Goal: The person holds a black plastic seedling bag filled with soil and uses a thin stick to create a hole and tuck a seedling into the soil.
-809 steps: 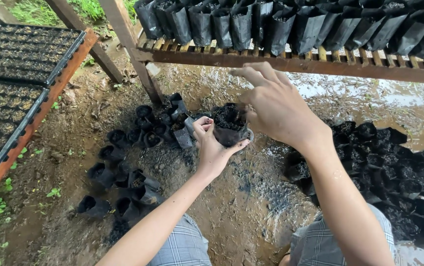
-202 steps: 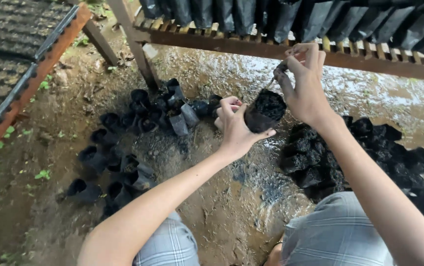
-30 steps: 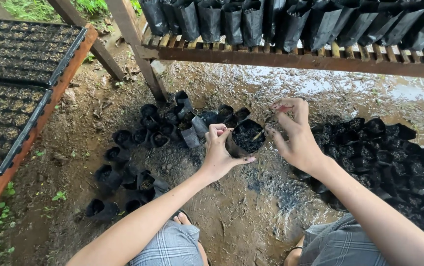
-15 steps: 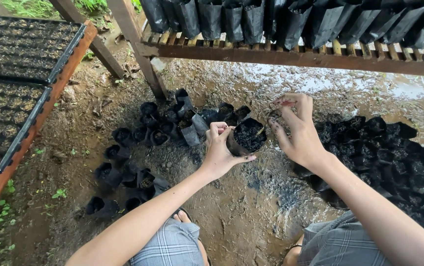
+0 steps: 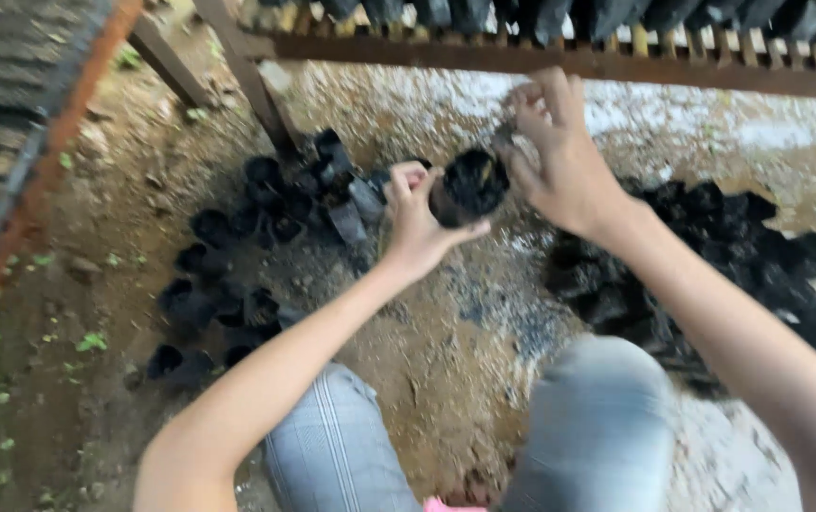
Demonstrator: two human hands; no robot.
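My left hand [image 5: 417, 218] grips a small black grow bag [image 5: 467, 186] filled with dark soil, its open mouth turned toward me. My right hand [image 5: 559, 152] hovers just right of the bag, fingers pinched together near its rim; whether they hold anything is too blurred to tell. To the left, on the ground, lie several empty black grow bags [image 5: 256, 246]. To the right sits a heap of more black bags [image 5: 721, 246]. The whole frame is motion-blurred.
A wooden rack [image 5: 559, 57] with upright filled black bags runs across the top, held by slanted wooden legs [image 5: 256, 85]. A seedling tray bench with an orange edge [image 5: 38, 161] stands at the left. My knees in grey trousers [image 5: 484, 436] are below on muddy ground.
Both hands and the bag have risen toward the rack. The view has tilted down and blurred, and my knees now show more.
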